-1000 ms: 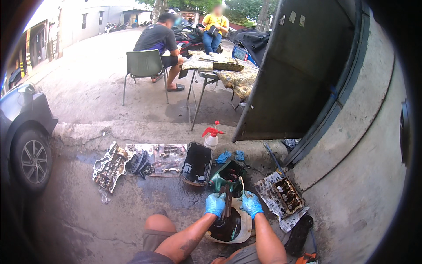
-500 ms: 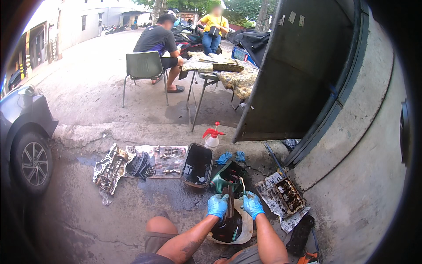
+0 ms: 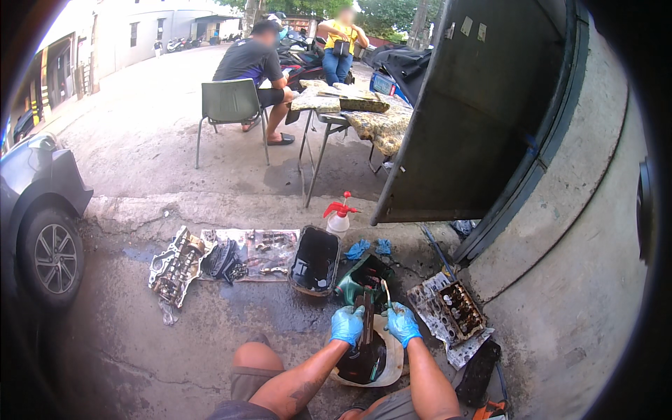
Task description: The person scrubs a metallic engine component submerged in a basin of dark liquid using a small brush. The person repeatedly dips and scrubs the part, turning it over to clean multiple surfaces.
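My left hand [image 3: 346, 325], in a blue glove, is closed round a long dark brown bar-like part [image 3: 367, 316], held upright; its exact kind I cannot make out. A thin pale-handled brush, like a toothbrush [image 3: 385, 288], stands up from my gloved right hand [image 3: 402, 323], whose fingers are closed on it. Both hands are over the near side of a cut-open whitish container [image 3: 397, 365] with dark liquid inside. Just beyond them lies a cut-open green container [image 3: 346, 288]. To its left sits a dark rectangular pan [image 3: 299, 281] with black liquid.
An engine part [image 3: 178, 269] and small metal pieces on a sheet [image 3: 262, 255] lie left. A red-topped spray bottle [image 3: 339, 220] stands ahead. At right are a cylinder head [image 3: 458, 315] and a metal door [image 3: 483, 119]. Two people are beyond, near a table [image 3: 385, 129].
My hands keep nearly the same place and hold. Beyond the table, the standing person in yellow has shifted their arms, with one hand raised nearer the chest.
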The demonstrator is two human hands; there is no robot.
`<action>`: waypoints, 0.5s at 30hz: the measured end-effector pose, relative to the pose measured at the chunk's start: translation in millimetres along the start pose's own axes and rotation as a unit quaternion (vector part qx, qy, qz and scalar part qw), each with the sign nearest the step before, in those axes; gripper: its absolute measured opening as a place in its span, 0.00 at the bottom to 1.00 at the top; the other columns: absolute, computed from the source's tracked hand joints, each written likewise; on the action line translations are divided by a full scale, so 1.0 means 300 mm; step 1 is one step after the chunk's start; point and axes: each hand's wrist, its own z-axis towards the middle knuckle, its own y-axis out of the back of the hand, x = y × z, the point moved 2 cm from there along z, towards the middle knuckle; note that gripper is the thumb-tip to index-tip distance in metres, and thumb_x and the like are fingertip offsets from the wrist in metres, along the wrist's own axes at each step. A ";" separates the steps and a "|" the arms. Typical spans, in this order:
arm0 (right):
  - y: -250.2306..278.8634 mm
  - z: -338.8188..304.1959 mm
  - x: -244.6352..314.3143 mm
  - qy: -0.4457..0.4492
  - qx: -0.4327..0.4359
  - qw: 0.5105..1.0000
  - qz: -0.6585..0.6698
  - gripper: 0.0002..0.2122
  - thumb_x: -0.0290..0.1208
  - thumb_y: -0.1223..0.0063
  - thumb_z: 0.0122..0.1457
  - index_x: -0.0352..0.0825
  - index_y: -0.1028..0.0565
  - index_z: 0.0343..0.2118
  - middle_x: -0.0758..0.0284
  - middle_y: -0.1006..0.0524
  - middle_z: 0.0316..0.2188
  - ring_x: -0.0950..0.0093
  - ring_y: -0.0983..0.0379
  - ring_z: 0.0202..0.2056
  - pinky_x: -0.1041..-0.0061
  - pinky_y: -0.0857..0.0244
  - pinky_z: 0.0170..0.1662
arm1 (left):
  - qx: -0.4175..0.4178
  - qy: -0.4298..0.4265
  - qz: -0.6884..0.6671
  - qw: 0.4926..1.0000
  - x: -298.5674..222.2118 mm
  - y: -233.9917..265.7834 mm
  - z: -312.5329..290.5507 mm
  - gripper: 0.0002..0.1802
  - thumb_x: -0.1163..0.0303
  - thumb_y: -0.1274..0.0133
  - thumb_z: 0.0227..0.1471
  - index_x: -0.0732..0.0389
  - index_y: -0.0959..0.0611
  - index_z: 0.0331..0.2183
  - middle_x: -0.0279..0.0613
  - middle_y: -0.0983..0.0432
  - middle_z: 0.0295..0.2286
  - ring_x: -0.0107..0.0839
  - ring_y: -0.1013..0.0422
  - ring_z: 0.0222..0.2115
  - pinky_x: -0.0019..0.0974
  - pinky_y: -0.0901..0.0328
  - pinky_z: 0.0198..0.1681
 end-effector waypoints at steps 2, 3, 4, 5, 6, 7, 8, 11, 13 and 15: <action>-0.003 -0.002 0.006 -0.011 -0.001 1.000 -0.002 0.11 0.30 0.58 0.65 0.32 0.28 0.45 0.63 0.19 0.32 0.74 0.25 0.20 0.73 0.31 0.23 | 0.006 0.007 -0.009 1.000 0.009 -0.005 0.003 0.19 0.58 0.42 0.51 0.67 0.16 0.32 0.62 0.22 0.31 0.59 0.25 0.36 0.50 0.32 0.38; -0.002 -0.002 0.011 -0.017 -0.001 1.000 -0.003 0.11 0.30 0.58 0.64 0.33 0.28 0.46 0.63 0.19 0.32 0.74 0.25 0.20 0.73 0.31 0.23 | 0.008 0.010 -0.013 1.000 0.010 -0.006 0.004 0.19 0.58 0.42 0.51 0.67 0.16 0.32 0.62 0.22 0.31 0.58 0.25 0.36 0.50 0.32 0.38; -0.001 -0.001 0.016 -0.018 0.001 1.000 -0.011 0.11 0.30 0.58 0.64 0.33 0.28 0.46 0.64 0.19 0.32 0.74 0.25 0.20 0.73 0.31 0.23 | 0.009 0.012 -0.017 1.000 0.012 -0.006 0.004 0.19 0.58 0.42 0.51 0.68 0.16 0.32 0.62 0.22 0.31 0.58 0.25 0.36 0.49 0.31 0.39; 0.000 -0.001 0.017 -0.020 0.002 1.000 -0.019 0.11 0.30 0.58 0.64 0.33 0.28 0.46 0.64 0.19 0.32 0.74 0.25 0.20 0.73 0.31 0.23 | 0.011 0.011 -0.015 1.000 0.012 -0.008 0.004 0.19 0.58 0.42 0.51 0.68 0.16 0.32 0.62 0.22 0.31 0.58 0.25 0.36 0.49 0.31 0.39; 0.002 -0.001 0.019 -0.021 0.003 1.000 -0.021 0.11 0.30 0.58 0.64 0.33 0.28 0.46 0.64 0.19 0.32 0.74 0.25 0.20 0.73 0.31 0.23 | 0.013 0.011 -0.013 1.000 0.012 -0.009 0.004 0.19 0.58 0.42 0.51 0.68 0.16 0.32 0.63 0.22 0.31 0.59 0.25 0.36 0.49 0.31 0.39; 0.002 -0.001 0.020 -0.023 0.004 0.999 -0.023 0.11 0.30 0.57 0.64 0.34 0.28 0.46 0.64 0.19 0.32 0.74 0.25 0.20 0.73 0.31 0.23 | 0.014 0.010 -0.011 1.000 0.013 -0.009 0.003 0.19 0.58 0.42 0.51 0.68 0.16 0.32 0.63 0.22 0.31 0.59 0.25 0.36 0.49 0.31 0.39; -0.001 -0.003 0.024 -0.024 0.006 1.000 -0.019 0.11 0.30 0.57 0.64 0.34 0.28 0.46 0.64 0.19 0.32 0.74 0.25 0.20 0.73 0.31 0.23 | 0.014 0.013 -0.008 1.000 0.017 -0.006 0.005 0.19 0.59 0.42 0.51 0.68 0.16 0.33 0.62 0.22 0.31 0.55 0.24 0.35 0.48 0.32 0.38; -0.005 0.004 0.015 -0.007 0.004 1.000 -0.026 0.11 0.30 0.57 0.64 0.34 0.28 0.46 0.64 0.19 0.32 0.74 0.24 0.20 0.73 0.31 0.23 | 0.008 0.018 0.002 1.000 0.007 0.000 0.001 0.20 0.59 0.41 0.51 0.70 0.16 0.34 0.60 0.20 0.31 0.50 0.22 0.33 0.43 0.32 0.37; 0.008 0.010 -0.025 -0.005 -0.003 1.000 -0.030 0.11 0.31 0.57 0.64 0.34 0.27 0.46 0.64 0.19 0.32 0.74 0.24 0.20 0.73 0.31 0.22 | -0.002 0.014 0.012 1.000 -0.035 -0.002 -0.017 0.22 0.58 0.40 0.50 0.71 0.17 0.35 0.62 0.21 0.33 0.51 0.22 0.36 0.43 0.31 0.39; -0.002 0.012 -0.020 -0.011 -0.004 1.000 -0.018 0.11 0.31 0.57 0.64 0.34 0.27 0.46 0.64 0.19 0.32 0.74 0.24 0.20 0.73 0.31 0.22 | 0.011 0.024 0.013 1.000 -0.030 0.005 -0.010 0.24 0.57 0.40 0.50 0.73 0.17 0.37 0.63 0.21 0.35 0.52 0.23 0.39 0.43 0.31 0.42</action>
